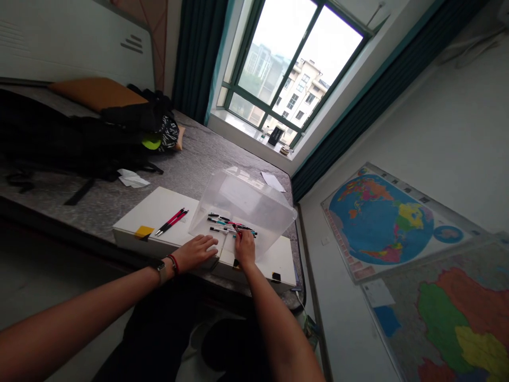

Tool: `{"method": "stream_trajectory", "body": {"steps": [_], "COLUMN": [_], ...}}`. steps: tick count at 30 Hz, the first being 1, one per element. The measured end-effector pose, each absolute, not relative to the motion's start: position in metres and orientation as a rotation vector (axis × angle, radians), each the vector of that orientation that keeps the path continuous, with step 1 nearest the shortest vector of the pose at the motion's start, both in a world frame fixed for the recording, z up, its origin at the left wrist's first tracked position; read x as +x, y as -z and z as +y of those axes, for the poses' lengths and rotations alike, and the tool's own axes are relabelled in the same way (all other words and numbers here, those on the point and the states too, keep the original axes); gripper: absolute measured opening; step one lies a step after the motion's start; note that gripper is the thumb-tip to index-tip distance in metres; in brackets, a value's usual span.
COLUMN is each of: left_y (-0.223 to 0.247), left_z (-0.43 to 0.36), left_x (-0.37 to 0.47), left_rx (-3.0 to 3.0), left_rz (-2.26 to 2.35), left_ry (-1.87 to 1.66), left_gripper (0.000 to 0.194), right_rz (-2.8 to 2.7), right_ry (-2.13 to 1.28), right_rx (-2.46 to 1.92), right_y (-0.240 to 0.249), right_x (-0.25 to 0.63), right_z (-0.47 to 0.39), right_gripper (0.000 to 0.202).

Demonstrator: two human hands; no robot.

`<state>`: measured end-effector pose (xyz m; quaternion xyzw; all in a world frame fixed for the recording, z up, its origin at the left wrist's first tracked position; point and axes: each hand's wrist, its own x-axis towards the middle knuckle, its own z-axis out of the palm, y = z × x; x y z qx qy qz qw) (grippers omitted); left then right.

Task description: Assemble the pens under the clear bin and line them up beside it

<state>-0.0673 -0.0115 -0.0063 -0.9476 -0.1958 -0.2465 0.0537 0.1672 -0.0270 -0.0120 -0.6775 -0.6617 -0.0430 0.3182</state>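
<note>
The right hand (245,246) is closed on a pen (236,228), in the clear bin (248,199). More pens (226,222) lie in a messy heap beside it. The left hand (198,251) is flat and holds nothing, with its fingers a bit apart, by the bin's near edge. The bin sits on two white boxes (137,212). Two red pens (170,222) lie on the left box.

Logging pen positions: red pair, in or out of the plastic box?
Out: both red pens lie on a white box, beside the plastic box.
</note>
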Motion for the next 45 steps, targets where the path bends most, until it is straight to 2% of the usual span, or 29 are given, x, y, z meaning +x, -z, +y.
{"method": "stream_trajectory", "body": {"steps": [5,10,12,19,29,31,33,36,38,40,42,45], "left_y": [0.009,0.030,0.036,0.034,0.036,0.028,0.015,-0.007,-0.018,-0.023,-0.021,-0.007], "left_z": [-0.001,-0.012,-0.017,-0.022,-0.035,-0.036,-0.034,-0.015,0.010,0.042,0.073,0.103], "left_x": [-0.055,-0.059,-0.061,-0.070,-0.076,-0.078,-0.089,-0.121,-0.149,-0.176,-0.198,-0.214], "left_rx": [-2.933,-2.964,-2.958,-2.979,-3.023,-3.053,-3.089,-2.941,-2.603,-2.285,-2.055,-2.092], "left_rz": [-0.485,-0.552,-0.606,-0.635,-0.717,-0.685,-0.670,-1.030,-1.469,-1.815,-2.147,-2.552], "left_ry": [0.700,0.674,0.708,0.676,0.649,0.684,0.751,1.055,1.340,1.425,1.286,0.914], "left_gripper": [0.031,0.061,0.067,0.062,0.077,0.071,0.055,0.032,0.031,0.039,0.049,0.064], "right_rz": [-1.720,-1.736,-1.740,-1.706,-1.720,-1.714,-1.706,-1.701,-1.699,-1.694,-1.693,-1.690], "right_ry": [0.111,0.106,0.107,0.141,0.152,0.157,0.156,0.140,0.129,0.125,0.125,0.128], "right_rx": [-1.859,-1.927,-1.944,-1.930,-1.937,-1.933,-1.924,-1.915,-1.921,-1.927,-1.926,-1.917], "right_y": [0.012,0.011,0.011,0.013,0.010,0.010,0.010,0.011,0.011,0.011,0.010,0.011], "right_x": [0.168,0.167,0.167,0.167,0.165,0.165,0.165,0.166,0.167,0.167,0.167,0.168], "right_z": [-0.024,-0.025,-0.025,-0.025,-0.026,-0.026,-0.027,-0.027,-0.027,-0.028,-0.028,-0.029], "right_gripper": [0.019,0.020,0.021,0.018,0.018,0.018,0.018,0.018,0.019,0.020,0.020,0.019]}}
